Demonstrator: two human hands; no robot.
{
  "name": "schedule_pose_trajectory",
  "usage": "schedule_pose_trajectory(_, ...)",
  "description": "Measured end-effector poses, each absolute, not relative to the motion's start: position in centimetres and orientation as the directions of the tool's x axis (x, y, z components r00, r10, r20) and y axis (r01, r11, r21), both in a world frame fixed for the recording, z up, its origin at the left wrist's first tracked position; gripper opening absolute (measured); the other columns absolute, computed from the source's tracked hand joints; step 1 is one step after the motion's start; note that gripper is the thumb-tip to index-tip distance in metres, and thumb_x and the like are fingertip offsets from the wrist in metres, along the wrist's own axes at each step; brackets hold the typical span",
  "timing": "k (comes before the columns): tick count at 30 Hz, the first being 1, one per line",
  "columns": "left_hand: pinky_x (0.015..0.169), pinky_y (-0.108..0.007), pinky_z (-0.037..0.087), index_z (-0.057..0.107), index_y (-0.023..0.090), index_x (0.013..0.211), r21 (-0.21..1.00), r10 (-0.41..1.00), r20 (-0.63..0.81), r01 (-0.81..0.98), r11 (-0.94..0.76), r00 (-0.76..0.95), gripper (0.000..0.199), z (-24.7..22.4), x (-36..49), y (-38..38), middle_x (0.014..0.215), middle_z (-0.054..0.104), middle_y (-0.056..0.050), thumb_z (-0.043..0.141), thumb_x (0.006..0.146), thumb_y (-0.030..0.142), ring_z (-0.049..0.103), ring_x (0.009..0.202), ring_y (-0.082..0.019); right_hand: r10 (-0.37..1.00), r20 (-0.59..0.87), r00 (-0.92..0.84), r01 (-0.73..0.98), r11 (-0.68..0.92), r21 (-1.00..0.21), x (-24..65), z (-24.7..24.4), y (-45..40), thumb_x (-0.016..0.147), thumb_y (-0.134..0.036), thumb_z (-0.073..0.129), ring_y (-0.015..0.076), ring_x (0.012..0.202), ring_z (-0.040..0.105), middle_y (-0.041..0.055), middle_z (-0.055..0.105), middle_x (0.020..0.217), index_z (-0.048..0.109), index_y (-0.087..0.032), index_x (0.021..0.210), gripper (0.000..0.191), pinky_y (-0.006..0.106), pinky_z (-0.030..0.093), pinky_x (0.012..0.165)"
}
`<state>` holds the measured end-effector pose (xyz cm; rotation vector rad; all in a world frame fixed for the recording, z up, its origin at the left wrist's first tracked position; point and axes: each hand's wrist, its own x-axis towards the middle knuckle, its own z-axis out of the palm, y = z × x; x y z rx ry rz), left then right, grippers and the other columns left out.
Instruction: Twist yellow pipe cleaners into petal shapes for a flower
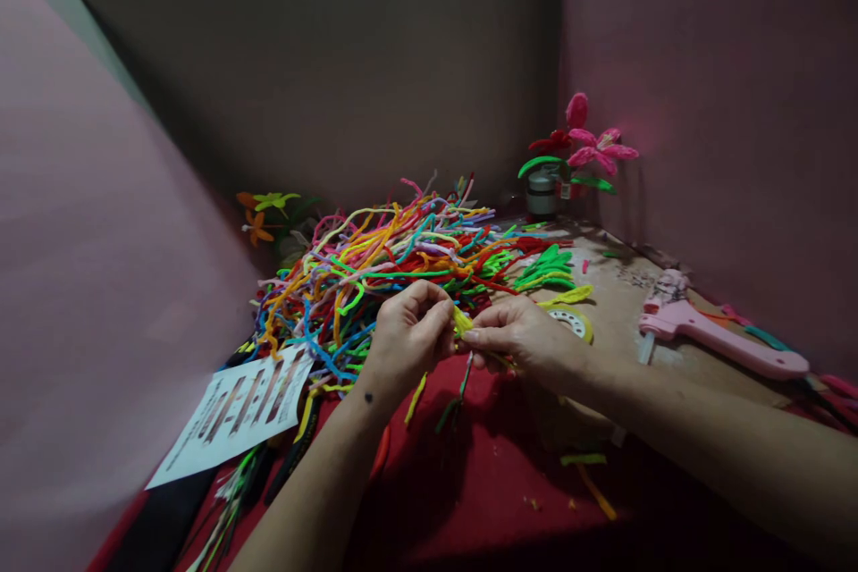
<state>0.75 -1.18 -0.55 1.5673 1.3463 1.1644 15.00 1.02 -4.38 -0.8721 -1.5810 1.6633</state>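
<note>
Between both hands is a small yellow bundle of pipe cleaner (462, 322), partly hidden by the fingers. My left hand (416, 326) pinches it from the left, thumb and fingertips pressed together. From the right, my right hand (509, 329) grips its lower end, fingers closed. Just behind the hands rises a large tangled heap of coloured pipe cleaners (389, 259). Bent green pipe-cleaner loops (546, 268) and a yellow loop (571, 295) lie beyond my right hand, beside a roll of tape (573, 323).
A pink glue gun (724, 335) rests on the board at right. Pipe-cleaner flowers (603, 147) stand at the back beside a grey container (542, 192). A printed sheet (234, 407) and black-and-yellow handled tools (298, 442) lie left on the red cloth (469, 492).
</note>
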Motion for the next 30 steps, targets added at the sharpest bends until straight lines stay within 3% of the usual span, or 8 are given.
schedule_pose_trajectory(3,0.037,-0.016,0.032,0.05,0.017,0.068,0.903,0.973,0.228,0.363,-0.229,0.046,0.01,-0.9,0.5,-1.0,0.047,0.048,0.005,0.053,0.075,0.024,0.042,0.038,-0.006,0.843,-0.028,-0.538,0.021,-0.02,-1.0,14.9,-4.2,0.9,0.071,-0.029,0.057,0.004,0.034,0.036,-0.0016,0.051,0.044,0.056,-0.013,0.054,0.024,0.019,0.024,0.035)
schedule_pose_trajectory(8,0.044,-0.018,0.035,0.053,0.017,0.07,0.779,0.915,0.402,0.514,-0.359,0.029,0.011,-1.7,0.3,-0.9,0.054,0.049,0.004,0.051,0.077,0.026,0.044,0.044,-0.007,0.829,-0.051,-0.557,-0.043,-0.091,-0.995,14.7,-4.1,0.9,0.072,-0.031,0.056,0.0042,0.032,0.037,-0.0019,0.053,0.043,0.053,-0.014,0.055,0.024,0.018,0.026,0.034)
schedule_pose_trajectory(11,0.039,-0.017,0.034,0.051,0.017,0.069,0.849,0.941,0.338,0.433,-0.303,-0.005,0.011,-1.9,0.5,-0.6,0.048,0.048,0.005,0.052,0.076,0.026,0.044,0.039,-0.007,0.845,-0.049,-0.533,-0.023,-0.072,-0.997,14.6,-4.3,0.8,0.072,-0.029,0.055,0.0043,0.033,0.038,-0.0022,0.053,0.044,0.052,-0.014,0.055,0.022,0.017,0.027,0.034)
schedule_pose_trajectory(14,0.035,-0.016,0.03,0.049,0.017,0.069,0.948,0.984,0.18,0.268,-0.172,-0.004,0.012,-1.9,0.5,-0.2,0.045,0.048,0.006,0.055,0.075,0.026,0.042,0.035,-0.006,0.854,-0.043,-0.518,-0.03,-0.068,-0.997,14.5,-4.8,1.0,0.072,-0.029,0.055,0.0039,0.033,0.036,-0.0025,0.052,0.044,0.052,-0.014,0.055,0.023,0.018,0.025,0.034)
schedule_pose_trajectory(18,0.035,-0.015,0.028,0.055,0.015,0.079,0.999,0.986,-0.005,0.05,-0.003,0.165,0.016,-1.7,0.2,0.0,0.049,0.051,0.005,0.058,0.073,0.03,0.042,0.037,-0.005,0.842,-0.049,-0.537,-0.008,-0.063,-0.998,14.7,-5.3,1.3,0.072,-0.031,0.056,0.0033,0.032,0.033,-0.0028,0.05,0.042,0.054,-0.013,0.054,0.025,0.019,0.021,0.034)
schedule_pose_trajectory(22,0.035,-0.014,0.026,0.058,0.013,0.072,0.999,0.979,-0.027,0.05,0.017,0.201,0.019,-1.7,-0.1,-0.1,0.049,0.054,0.002,0.06,0.073,0.032,0.042,0.037,-0.004,0.832,-0.049,-0.552,-0.031,-0.08,-0.996,14.8,-4.9,1.2,0.071,-0.029,0.056,0.0036,0.035,0.036,-0.0029,0.052,0.046,0.055,-0.013,0.058,0.02,0.018,0.023,0.035)
schedule_pose_trajectory(27,0.038,-0.016,0.031,0.056,0.013,0.067,0.997,0.999,0.007,-0.079,-0.003,0.047,0.018,-2.2,0.4,-0.1,0.043,0.051,0.004,0.064,0.069,0.029,0.042,0.035,-0.004,0.856,-0.033,-0.516,-0.139,-0.122,-0.983,14.4,-4.5,0.7,0.071,-0.032,0.056,0.0045,0.037,0.041,-0.0019,0.055,0.051,0.055,-0.014,0.062,0.02,0.018,0.028,0.038)
schedule_pose_trajectory(30,0.037,-0.015,0.03,0.055,0.013,0.065,0.992,0.998,0.021,-0.122,-0.028,-0.053,0.018,-2.2,0.8,-0.2,0.043,0.051,0.004,0.065,0.067,0.027,0.041,0.034,-0.003,0.903,-0.009,-0.429,-0.224,-0.116,-0.968,13.9,-4.8,0.4,0.07,-0.031,0.057,0.0029,0.035,0.035,-0.0049,0.049,0.047,0.05,-0.015,0.06,0.02,0.017,0.023,0.035)
